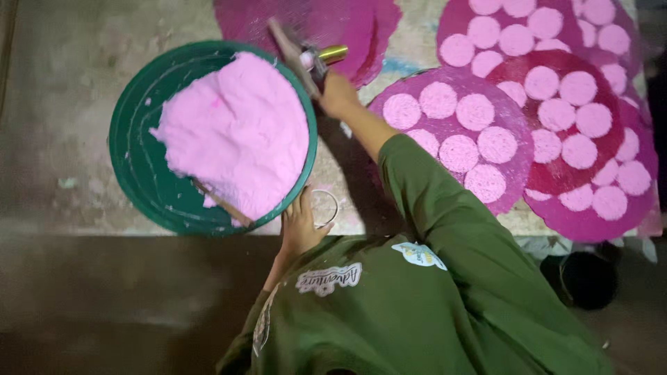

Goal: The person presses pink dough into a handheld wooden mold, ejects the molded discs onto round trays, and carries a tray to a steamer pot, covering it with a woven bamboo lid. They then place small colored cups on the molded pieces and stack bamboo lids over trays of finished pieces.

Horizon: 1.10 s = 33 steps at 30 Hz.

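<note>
Pink, crumbly dough (236,132) lay heaped in a round green basin (135,163) on the floor, filling its right-hand part and leaving a bare green crescent on the other side. As the picture lay, the person's left hand (300,226) rested with fingers spread against the basin's near rim, holding nothing, just beside a thin ring (326,207) on the floor. The right hand (338,94) was closed around a tool (306,55) with a flat blade and a brassy cylindrical part, held above the far edge of the basin; what exactly the tool was could not be told. Next to that arm, purple-pink round trays (511,121) overlapped each other, most set with rows of pale pink discs (458,153) lying close but mostly apart; one tray (326,21) beyond the tool looked bare. To work well here, I judged the steadying hand should keep the basin from sliding, the tool should take even portions from the heap's edge rather than its middle, and the sleeve (445,215) should stay lifted off the nearest discs, which looked soft enough to smear.
</note>
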Motion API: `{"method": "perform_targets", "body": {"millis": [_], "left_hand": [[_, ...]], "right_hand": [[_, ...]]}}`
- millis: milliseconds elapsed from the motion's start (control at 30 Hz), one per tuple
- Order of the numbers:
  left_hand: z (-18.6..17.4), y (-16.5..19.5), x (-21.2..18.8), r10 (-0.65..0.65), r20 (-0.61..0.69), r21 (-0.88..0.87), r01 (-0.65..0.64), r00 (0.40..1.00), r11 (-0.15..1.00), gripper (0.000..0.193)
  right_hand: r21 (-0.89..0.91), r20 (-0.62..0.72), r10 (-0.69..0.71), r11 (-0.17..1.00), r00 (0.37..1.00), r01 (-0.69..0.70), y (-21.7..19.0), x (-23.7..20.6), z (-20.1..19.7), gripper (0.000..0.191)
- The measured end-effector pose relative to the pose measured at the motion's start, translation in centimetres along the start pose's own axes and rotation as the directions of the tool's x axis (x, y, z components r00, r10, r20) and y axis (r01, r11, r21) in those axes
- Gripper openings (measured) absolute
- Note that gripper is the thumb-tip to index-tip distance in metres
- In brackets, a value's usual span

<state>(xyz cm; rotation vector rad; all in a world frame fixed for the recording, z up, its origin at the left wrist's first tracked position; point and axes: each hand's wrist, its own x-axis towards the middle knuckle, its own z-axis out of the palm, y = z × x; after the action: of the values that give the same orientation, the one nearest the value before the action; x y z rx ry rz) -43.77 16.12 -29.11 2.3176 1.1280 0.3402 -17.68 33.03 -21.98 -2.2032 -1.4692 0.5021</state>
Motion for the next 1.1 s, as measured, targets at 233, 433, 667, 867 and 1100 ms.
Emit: {"method": "perform_targets", "body": {"millis": [233, 433, 667, 867, 1100], "left_hand": [[-1.3, -1.2, 0.2, 0.030, 0.159, -0.022, -0.027, 0.987, 0.999, 0.103], [2.4, -0.2, 1.6, 0.122, 0.048, -0.349, -0.098, 0.991, 0.932, 0.069], [11.7, 3.8, 8.8, -0.272, 0.277, -0.864, 0.363, 0.922, 0.349, 0.055], [15.3, 9.3, 8.5, -0.461, 0.199, -0.878, 0.366, 0.865, 0.308, 0.051], [14.1, 12.4, 2.3, -0.267, -0.254, -0.616, 0.057, 0.929, 0.786, 0.049]], "right_hand": [[0.378, -0.305, -0.307, 0.830, 0.901, 0.411, 7.2, -12.4, -5.9, 0.048], [0.483, -0.659, 0.331, 0.875, 0.675, 0.042, 23.6, -30.8, -9.1, 0.025], [0.988, -0.116, 0.647, 0.150, 0.754, 0.023, 35.0, -39.2, -3.2, 0.031], [0.992, -0.032, 0.569, 0.116, 0.822, -0.042, 36.7, -38.7, -4.2, 0.036], [0.859, -0.448, 0.556, 0.484, 0.701, 0.165, 41.3, -46.4, -3.6, 0.029]]}}
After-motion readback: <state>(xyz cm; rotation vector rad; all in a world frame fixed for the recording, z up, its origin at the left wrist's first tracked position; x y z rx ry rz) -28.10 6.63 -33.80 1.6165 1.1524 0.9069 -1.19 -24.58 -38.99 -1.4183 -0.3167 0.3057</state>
